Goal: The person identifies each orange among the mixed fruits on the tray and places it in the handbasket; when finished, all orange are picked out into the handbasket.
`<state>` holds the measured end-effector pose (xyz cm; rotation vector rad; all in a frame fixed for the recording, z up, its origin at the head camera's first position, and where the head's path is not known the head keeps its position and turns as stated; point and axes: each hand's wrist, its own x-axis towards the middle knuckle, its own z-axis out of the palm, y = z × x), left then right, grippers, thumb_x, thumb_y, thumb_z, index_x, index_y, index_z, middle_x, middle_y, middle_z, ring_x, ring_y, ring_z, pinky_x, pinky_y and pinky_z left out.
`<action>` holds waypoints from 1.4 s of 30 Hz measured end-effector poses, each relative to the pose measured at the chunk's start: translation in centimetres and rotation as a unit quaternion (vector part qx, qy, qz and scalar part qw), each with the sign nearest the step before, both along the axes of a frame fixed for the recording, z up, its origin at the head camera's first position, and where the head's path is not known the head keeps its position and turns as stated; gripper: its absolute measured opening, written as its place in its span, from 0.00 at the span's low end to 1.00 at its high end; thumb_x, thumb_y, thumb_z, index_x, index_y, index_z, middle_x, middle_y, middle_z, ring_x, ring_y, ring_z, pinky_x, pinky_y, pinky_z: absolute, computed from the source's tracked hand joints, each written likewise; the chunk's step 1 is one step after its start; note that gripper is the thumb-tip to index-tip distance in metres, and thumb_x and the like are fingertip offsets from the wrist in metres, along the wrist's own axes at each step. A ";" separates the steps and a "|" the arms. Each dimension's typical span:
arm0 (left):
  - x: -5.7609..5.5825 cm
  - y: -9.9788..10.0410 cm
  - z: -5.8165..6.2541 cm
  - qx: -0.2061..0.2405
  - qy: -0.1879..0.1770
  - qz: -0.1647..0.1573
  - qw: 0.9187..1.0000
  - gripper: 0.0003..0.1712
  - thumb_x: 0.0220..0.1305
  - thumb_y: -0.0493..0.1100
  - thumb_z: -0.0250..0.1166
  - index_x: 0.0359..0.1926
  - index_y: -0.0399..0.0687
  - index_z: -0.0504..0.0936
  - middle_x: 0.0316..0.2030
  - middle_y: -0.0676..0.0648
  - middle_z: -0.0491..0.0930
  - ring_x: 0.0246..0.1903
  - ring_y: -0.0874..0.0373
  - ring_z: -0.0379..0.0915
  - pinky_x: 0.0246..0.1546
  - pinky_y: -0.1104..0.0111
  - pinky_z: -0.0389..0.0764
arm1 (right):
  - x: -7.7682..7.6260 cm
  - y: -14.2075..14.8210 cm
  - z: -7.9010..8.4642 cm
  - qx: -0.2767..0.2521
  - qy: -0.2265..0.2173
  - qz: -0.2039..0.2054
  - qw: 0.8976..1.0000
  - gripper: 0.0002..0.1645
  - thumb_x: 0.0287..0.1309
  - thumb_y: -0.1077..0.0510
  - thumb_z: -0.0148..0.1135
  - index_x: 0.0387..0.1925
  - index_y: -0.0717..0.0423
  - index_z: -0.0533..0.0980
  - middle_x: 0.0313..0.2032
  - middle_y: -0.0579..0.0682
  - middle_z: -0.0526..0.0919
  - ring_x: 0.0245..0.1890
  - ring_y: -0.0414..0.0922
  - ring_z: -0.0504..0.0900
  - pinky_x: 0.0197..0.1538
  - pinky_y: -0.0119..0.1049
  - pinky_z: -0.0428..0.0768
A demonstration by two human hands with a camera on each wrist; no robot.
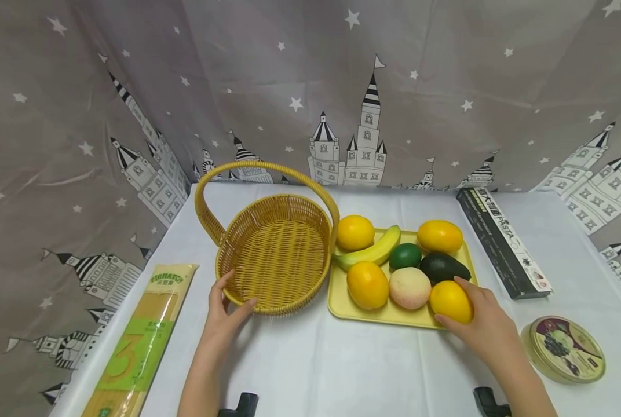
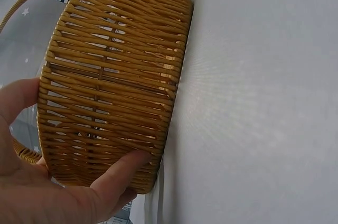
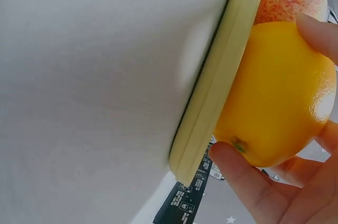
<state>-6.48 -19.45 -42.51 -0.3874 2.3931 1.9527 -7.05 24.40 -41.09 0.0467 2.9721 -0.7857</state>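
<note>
My left hand holds the near left rim of a round wicker basket with a tall arched handle. In the left wrist view, its thumb lies along the woven side and a finger reaches the rim. My right hand grips a shiny orange at the near right corner of a pale yellow tray. The right wrist view shows fingers on both sides of the orange. Close beside it are a peach and a dark avocado.
The tray also bears a banana, a green fruit and several yellow-orange fruits. A spaghetti pack lies at left. To the right are a black pasta box and a round tin. A castle-print curtain hangs behind.
</note>
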 end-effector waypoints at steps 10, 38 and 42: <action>0.2 0.1 0.1 0.023 0.008 -0.002 1.000 0.47 0.59 0.41 0.65 0.72 0.57 0.45 0.72 0.47 0.27 0.70 0.42 0.27 0.65 0.47 0.50 | -0.2 0.5 1.2 0.001 0.007 0.015 1.000 0.57 0.43 0.28 0.63 0.68 0.54 0.58 0.55 0.66 0.68 0.50 0.63 0.70 0.45 0.64 0.71; 0.1 -0.2 -0.4 0.032 0.020 0.003 0.999 0.48 0.58 0.42 0.66 0.72 0.58 0.46 0.72 0.46 0.26 0.70 0.41 0.26 0.65 0.47 0.50 | -4.3 -11.9 6.7 -0.069 0.077 0.157 0.982 0.49 0.40 0.32 0.69 0.65 0.38 0.63 0.58 0.45 0.70 0.51 0.47 0.73 0.52 0.50 0.74; 0.1 -0.2 -0.4 0.029 0.016 0.001 0.999 0.48 0.58 0.43 0.66 0.72 0.59 0.45 0.72 0.47 0.26 0.70 0.42 0.26 0.66 0.48 0.49 | -5.0 -14.4 6.5 -0.083 0.086 0.187 0.975 0.48 0.39 0.34 0.70 0.64 0.36 0.64 0.57 0.43 0.71 0.50 0.45 0.74 0.50 0.47 0.76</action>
